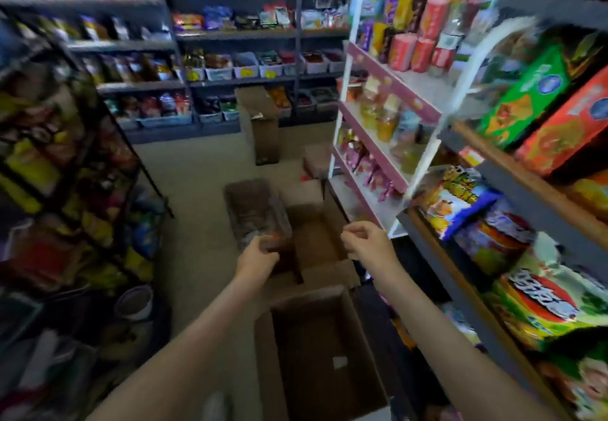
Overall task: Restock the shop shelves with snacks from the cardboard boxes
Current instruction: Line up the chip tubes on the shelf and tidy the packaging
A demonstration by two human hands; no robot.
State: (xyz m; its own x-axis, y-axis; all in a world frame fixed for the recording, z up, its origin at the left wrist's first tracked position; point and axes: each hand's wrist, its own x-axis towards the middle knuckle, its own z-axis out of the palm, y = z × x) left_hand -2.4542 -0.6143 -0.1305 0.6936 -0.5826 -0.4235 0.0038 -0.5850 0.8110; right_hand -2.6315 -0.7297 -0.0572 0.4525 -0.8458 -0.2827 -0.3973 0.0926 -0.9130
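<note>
Motion smear lies over everything here. The packets on the black rack [65, 173] at the left melt into patches of colour, and the rack itself is cut by the edge of view. The right-hand shelves [513, 177] run off the edge too. The left hand [260, 256] grips a clear tray [253, 210] whose contents are only a brown blur. The right hand [368, 239] has curled fingers, but I cannot tell if they pinch anything. The near cardboard box [358, 348] is cropped at the bottom and dark inside. Labels on the far shelves [250, 34] are too small to read.
</note>
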